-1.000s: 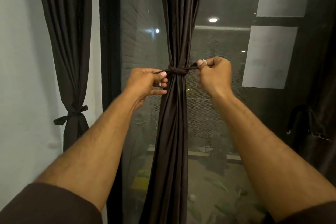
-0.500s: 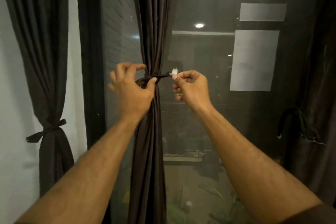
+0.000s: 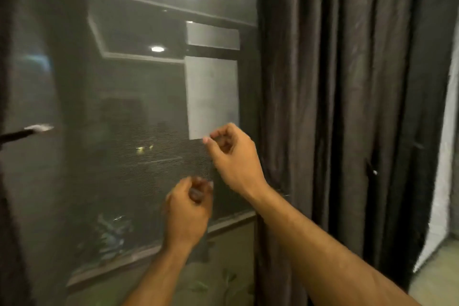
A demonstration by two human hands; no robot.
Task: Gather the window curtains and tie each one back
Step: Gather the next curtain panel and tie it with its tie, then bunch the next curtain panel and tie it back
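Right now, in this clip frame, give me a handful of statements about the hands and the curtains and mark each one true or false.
1. The right-side curtain hangs loose and untied. True.
2. The right hand grips a fold of that curtain. False: it is raised in front of the window glass, fingers curled, holding nothing.
3. The left hand is lower in the frame than the right hand. True.
4. The left hand is pulling the tie end. False: that end sticks out at the far left edge, well apart from both hands.
5. Ceiling lights reflect in the glass. True.
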